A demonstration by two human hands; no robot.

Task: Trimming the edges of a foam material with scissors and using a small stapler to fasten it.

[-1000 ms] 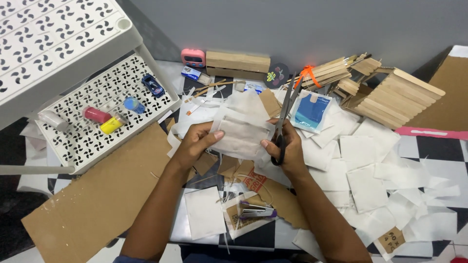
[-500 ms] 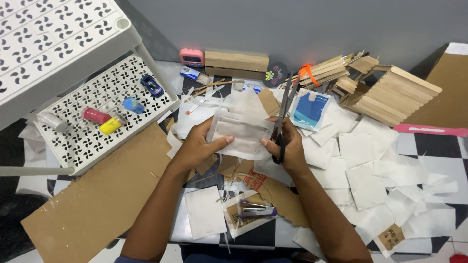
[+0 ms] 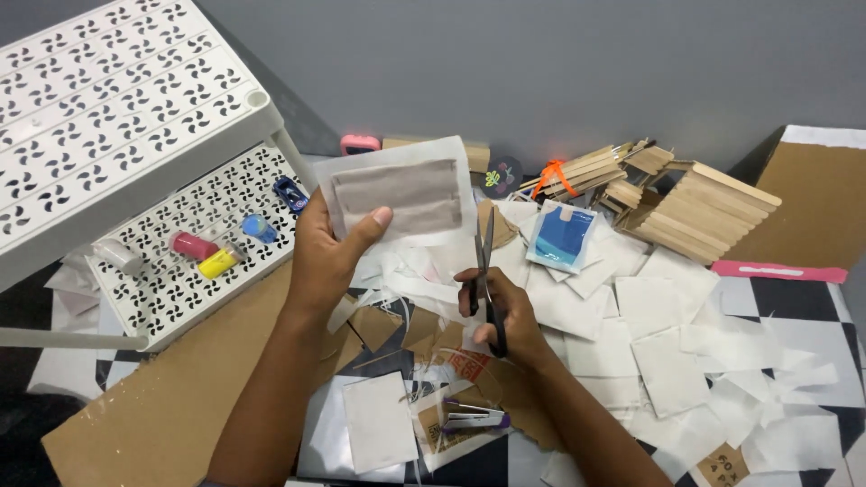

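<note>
My left hand (image 3: 327, 252) holds up a white paper pouch (image 3: 401, 192) with a grey-brown rectangle showing through it, lifted above the table, thumb pressed on its front. My right hand (image 3: 499, 308) grips black-handled scissors (image 3: 484, 271), blades pointing up and nearly closed, just below the pouch's right edge and apart from it. Under both hands lies a heap of white paper squares (image 3: 669, 370) and cut strips.
A white perforated rack (image 3: 126, 108) with small bottles (image 3: 201, 254) and a toy car stands at left. Brown cardboard (image 3: 171, 388) lies front left. A purple stapler (image 3: 474, 417) sits near the front. Stacks of wooden sticks (image 3: 695, 207), a blue-and-white packet (image 3: 561, 236) and a pink timer lie at the back.
My left hand has raised the pouch up and away from the scissors. My right hand has dropped lower with the scissors. The view has tilted upward.
</note>
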